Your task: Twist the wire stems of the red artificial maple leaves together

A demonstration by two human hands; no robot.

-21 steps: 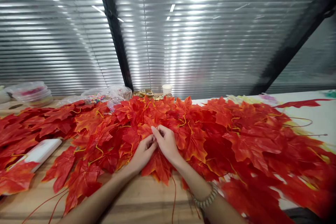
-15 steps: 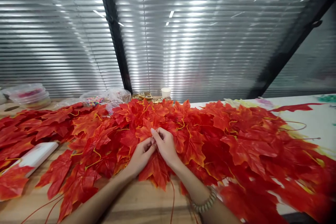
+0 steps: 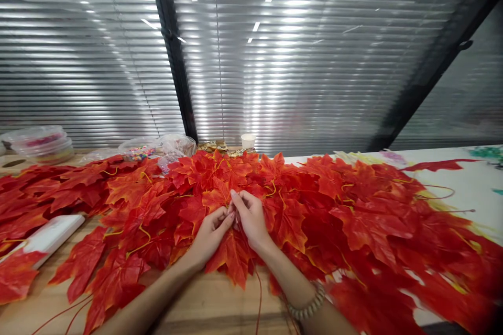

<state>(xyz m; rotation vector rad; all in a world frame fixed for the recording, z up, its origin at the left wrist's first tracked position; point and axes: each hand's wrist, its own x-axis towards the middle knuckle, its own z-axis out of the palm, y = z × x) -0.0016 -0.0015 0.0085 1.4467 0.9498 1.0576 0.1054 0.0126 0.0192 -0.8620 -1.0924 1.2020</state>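
Both hands meet over a red-orange artificial maple leaf (image 3: pixel 232 259) in the middle of the table. My left hand (image 3: pixel 214 230) pinches thumb to fingers, its tips touching those of my right hand (image 3: pixel 251 217). The right fingers are pinched as well. What sits between the fingertips is too small and covered to make out. A thin red cord (image 3: pixel 259 298) runs down from under the leaf toward the front edge. Many more red maple leaves (image 3: pixel 288 220) with yellow stems lie heaped around both hands.
A white box-shaped object (image 3: pixel 51 235) lies at the left, partly under leaves. Along the back stand stacked clear tubs (image 3: pixel 41 145), a bag of colourful beads (image 3: pixel 141 151), a clear plastic bag (image 3: pixel 176 145) and a white paper cup (image 3: pixel 248 141). Behind them are window blinds (image 3: pixel 275 73).
My hands stay pinched together at nearly the same spot. The right fingertips have shifted slightly to the right, and the whole view has moved a little.
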